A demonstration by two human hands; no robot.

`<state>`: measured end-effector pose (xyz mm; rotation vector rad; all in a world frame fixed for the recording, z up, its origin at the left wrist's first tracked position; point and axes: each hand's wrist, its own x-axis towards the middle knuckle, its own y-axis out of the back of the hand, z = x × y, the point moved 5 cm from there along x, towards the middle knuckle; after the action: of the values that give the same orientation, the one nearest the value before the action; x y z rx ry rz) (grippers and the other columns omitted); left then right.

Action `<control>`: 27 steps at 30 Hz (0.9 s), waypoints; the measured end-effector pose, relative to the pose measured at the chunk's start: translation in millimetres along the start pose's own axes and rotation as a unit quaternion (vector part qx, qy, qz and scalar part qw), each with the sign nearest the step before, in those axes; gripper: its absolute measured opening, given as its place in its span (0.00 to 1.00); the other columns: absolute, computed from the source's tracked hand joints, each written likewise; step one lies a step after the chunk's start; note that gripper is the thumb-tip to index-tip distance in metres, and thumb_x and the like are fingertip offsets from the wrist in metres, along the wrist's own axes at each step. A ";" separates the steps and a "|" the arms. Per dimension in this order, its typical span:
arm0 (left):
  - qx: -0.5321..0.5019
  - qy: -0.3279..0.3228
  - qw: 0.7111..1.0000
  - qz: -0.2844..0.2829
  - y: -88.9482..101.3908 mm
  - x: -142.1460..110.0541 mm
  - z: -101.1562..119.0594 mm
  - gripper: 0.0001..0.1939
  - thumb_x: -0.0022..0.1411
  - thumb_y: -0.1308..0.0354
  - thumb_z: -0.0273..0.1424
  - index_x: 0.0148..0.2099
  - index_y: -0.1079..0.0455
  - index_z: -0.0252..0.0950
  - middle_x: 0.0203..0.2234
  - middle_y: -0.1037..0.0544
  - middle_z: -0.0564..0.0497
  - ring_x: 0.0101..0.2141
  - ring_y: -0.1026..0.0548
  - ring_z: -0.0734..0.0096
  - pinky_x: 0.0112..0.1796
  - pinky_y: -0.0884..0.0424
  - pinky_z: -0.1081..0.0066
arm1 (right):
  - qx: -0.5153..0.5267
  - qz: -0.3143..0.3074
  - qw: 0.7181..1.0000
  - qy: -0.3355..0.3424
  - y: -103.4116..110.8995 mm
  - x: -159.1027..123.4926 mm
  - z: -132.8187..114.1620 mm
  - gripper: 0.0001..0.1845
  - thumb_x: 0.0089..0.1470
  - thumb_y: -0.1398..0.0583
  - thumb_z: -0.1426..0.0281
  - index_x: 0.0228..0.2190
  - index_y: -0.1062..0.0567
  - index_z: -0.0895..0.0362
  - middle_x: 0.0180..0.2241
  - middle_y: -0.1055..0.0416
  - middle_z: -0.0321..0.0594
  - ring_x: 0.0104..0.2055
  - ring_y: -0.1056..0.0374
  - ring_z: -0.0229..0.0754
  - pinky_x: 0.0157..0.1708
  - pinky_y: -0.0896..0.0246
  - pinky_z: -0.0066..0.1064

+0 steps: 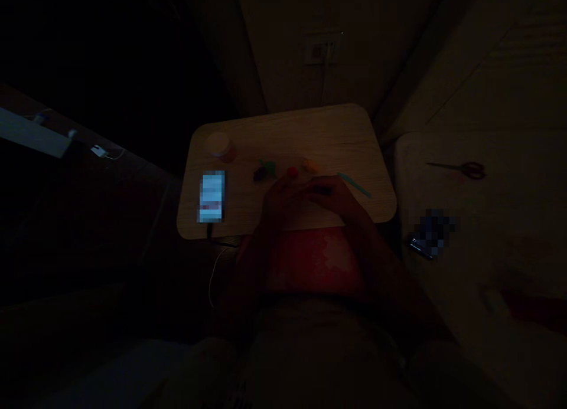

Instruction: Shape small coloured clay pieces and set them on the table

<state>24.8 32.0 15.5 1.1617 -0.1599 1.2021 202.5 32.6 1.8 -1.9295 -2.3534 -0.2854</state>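
Two hands sit close together over the table (341, 131); in this gloom I can't tell if left hand (282, 195) or right hand (333, 194) holds anything. The roundish red lump (292, 172), no clear long axis, shows just far of them, nearer the left.

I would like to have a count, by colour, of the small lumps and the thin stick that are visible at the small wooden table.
Red lump: 1
Orange lump: 1
Green lump: 1
Dark lump: 1
Blue-green stick: 1
Total: 5
Anything hidden by the left hand or right hand is not counted.
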 end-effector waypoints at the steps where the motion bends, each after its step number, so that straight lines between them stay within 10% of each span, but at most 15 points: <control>1: 0.000 0.000 1.000 0.000 0.4 0.1 0.3 0.20 0.76 0.45 0.47 0.52 0.17 0.41 0.39 0.19 0.46 0.37 0.22 0.67 0.41 0.24 0.66 | -0.006 0.002 1.000 0.001 0.2 0.0 -0.5 0.15 0.48 0.25 0.57 0.35 0.12 0.53 0.35 0.15 0.41 0.36 0.21 0.44 0.37 0.27 0.32; 27: -0.002 -0.001 1.000 0.026 4.3 0.7 2.6 0.18 0.74 0.42 0.46 0.45 0.14 0.42 0.29 0.30 0.51 0.32 0.29 0.71 0.35 0.30 0.70 | 0.005 0.002 1.000 -0.017 1.9 -0.6 -0.4 0.15 0.47 0.26 0.57 0.32 0.13 0.55 0.33 0.17 0.41 0.34 0.24 0.42 0.36 0.30 0.32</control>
<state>22.8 30.0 19.7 1.1615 -0.1954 1.2454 204.5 32.3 2.3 -1.9515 -2.3666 -0.2426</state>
